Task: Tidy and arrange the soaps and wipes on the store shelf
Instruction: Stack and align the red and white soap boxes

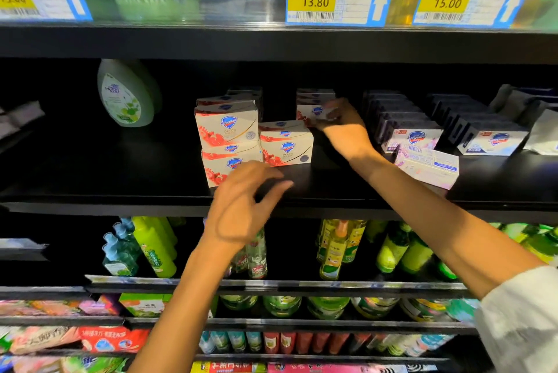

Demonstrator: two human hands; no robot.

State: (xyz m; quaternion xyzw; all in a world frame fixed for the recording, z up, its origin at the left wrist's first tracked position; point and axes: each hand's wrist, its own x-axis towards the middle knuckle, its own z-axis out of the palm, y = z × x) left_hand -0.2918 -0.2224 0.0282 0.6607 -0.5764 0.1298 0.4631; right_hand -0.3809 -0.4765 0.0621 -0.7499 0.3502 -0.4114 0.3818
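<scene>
Red-and-white soap boxes (229, 137) sit stacked mid-shelf on the black shelf (120, 191), with a green bottle (125, 94) at ten o'clock and lavender soap boxes (422, 158) at three o'clock. The right hand (341, 125) pinches one red soap box (314, 113) at the back. The left hand (241, 206) hovers spread, holding nothing, just below the stack.

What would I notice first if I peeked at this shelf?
Two bare arms reach onto the dark middle shelf. The right hand holds a red-and-white soap box toward the back, and the left hand hovers open by the stacked soap boxes at the front. Above, yellow price tags say 13.80 and 15.00.
</scene>
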